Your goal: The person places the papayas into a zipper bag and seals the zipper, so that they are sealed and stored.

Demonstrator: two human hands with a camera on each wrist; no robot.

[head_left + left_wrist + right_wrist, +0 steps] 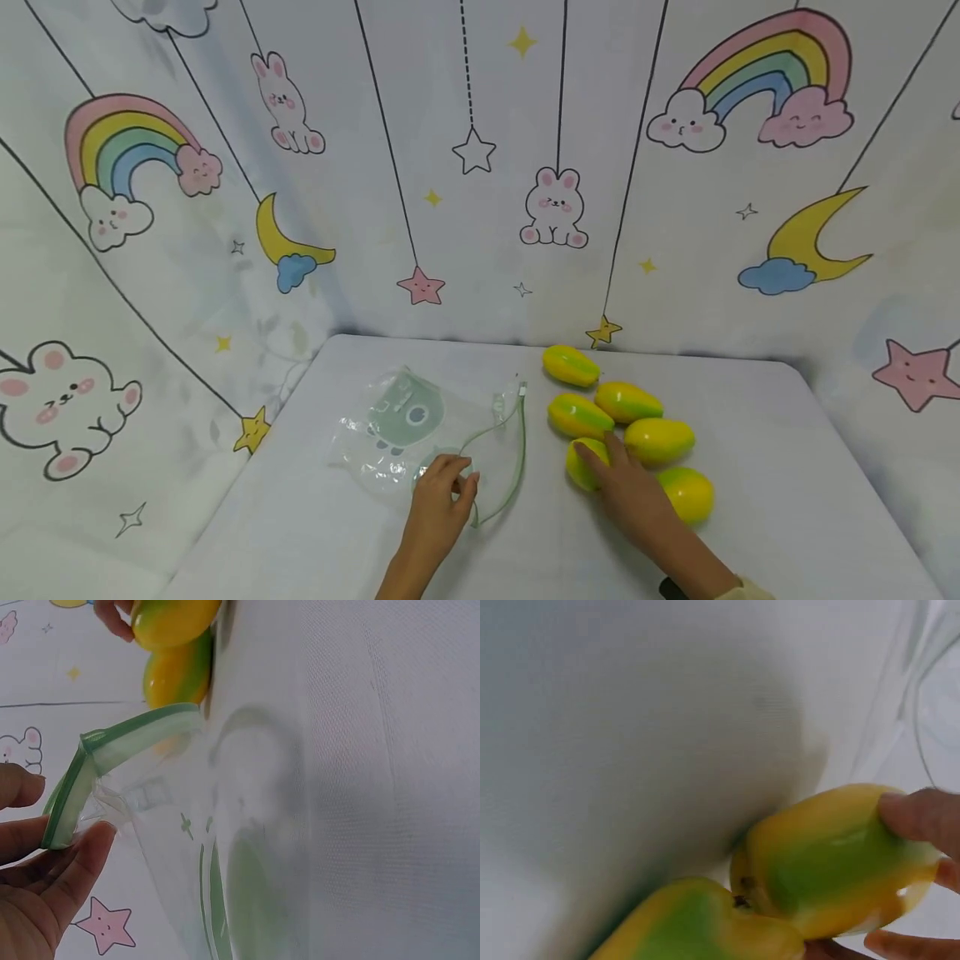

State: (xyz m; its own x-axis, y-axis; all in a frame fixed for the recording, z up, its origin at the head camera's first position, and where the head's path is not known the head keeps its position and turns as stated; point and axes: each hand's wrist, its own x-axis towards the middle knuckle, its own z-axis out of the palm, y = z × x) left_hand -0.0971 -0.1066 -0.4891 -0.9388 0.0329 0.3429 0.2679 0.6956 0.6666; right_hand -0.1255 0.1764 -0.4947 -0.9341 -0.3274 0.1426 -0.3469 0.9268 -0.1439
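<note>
My left hand [441,510] pinches the opening edge of a clear plastic zip bag [411,414] with a green bear print. In the left wrist view, the bag's green rim [139,739] stands spread into a bend, and the fingers hold its near corner. My right hand [636,498] grips a yellow-and-green mango [832,862], thumb on one side and fingers around the other. Against its stem end lies another mango [690,922]. The held fruit is partly covered by the fingers in the head view.
Several more mangoes sit close together right of the bag, including one [570,366] at the back and one [688,495] beside the right wrist. A white cloth covers the table [780,467]. Behind it hangs a printed curtain [480,217].
</note>
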